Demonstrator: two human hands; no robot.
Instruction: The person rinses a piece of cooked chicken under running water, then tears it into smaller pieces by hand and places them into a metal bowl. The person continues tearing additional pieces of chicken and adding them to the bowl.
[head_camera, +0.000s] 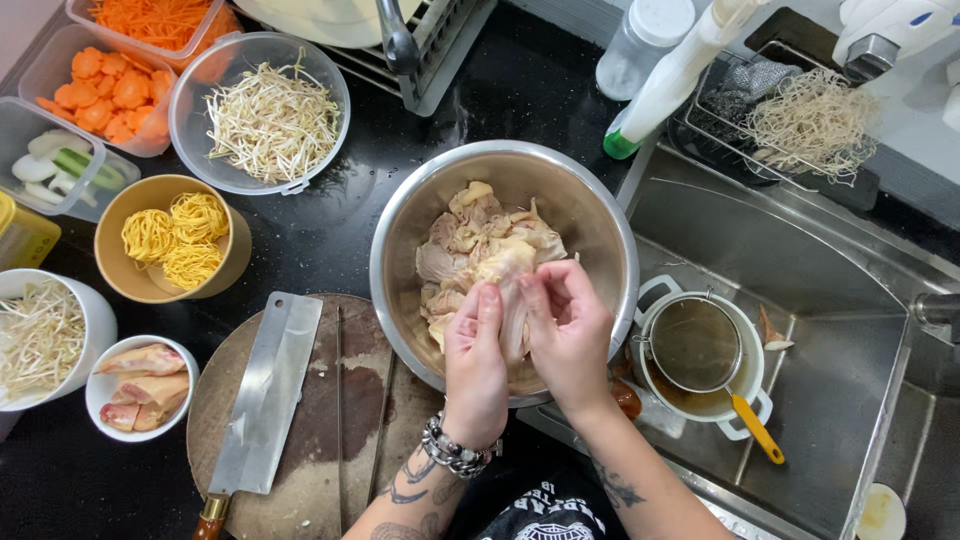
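Pale raw chicken piece (512, 300) clamped between left hand (474, 368) and right hand (568, 335).

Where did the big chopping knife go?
In the head view, the cleaver lies flat on the round wooden board, left of the steel bowl and beside the left hand.

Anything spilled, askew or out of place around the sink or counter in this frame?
One stray scrap of pale chicken skin lies loose on the steel sink floor, beside the white pot holding a mesh strainer. Otherwise tidy; both hands work chicken over the steel bowl.
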